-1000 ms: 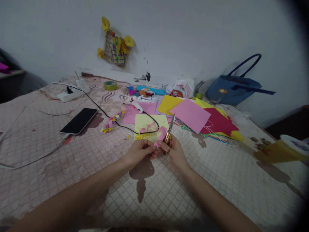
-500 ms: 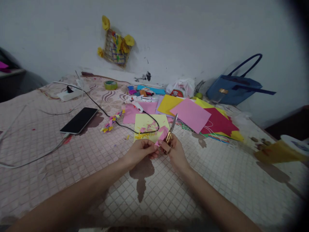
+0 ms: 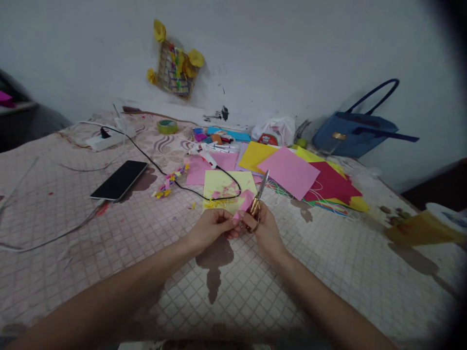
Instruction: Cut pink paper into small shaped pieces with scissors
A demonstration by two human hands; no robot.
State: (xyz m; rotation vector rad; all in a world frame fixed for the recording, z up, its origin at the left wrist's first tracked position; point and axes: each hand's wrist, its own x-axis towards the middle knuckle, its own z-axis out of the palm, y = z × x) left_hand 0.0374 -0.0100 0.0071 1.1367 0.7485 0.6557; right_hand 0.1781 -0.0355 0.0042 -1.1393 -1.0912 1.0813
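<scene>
Two hands meet over the worktop [image 3: 233, 311], close to each other. The left grip [image 3: 216, 227] is pinched small, with its thumb and fingers on the low end of a pink paper strip [image 3: 245, 200]. The strip sticks up and away from the left grip, in between the two hands. The right grip [image 3: 266, 231] is closed around the gold handles of the scissors [image 3: 257, 199]. The blades point up and away from the right grip, just beside the strip, and they look shut. I can't tell if the right thumb touches the strip too.

Just past both grips lies a pale yellow sheet [image 3: 210, 181] with pink scraps [image 3: 229, 188] and yellow scraps [image 3: 214, 204] on it. A black cord [image 3: 189, 192] crosses that sheet and goes to the glue gun [image 3: 205, 155], farther away from the grips. Left of the left grip there is a bumpy paper chain [image 3: 168, 183], and farther left a phone [image 3: 119, 181]. Past the right grip, and to its right, lie a pink sheet [image 3: 290, 172] and a dark red sheet [image 3: 333, 183].
</scene>
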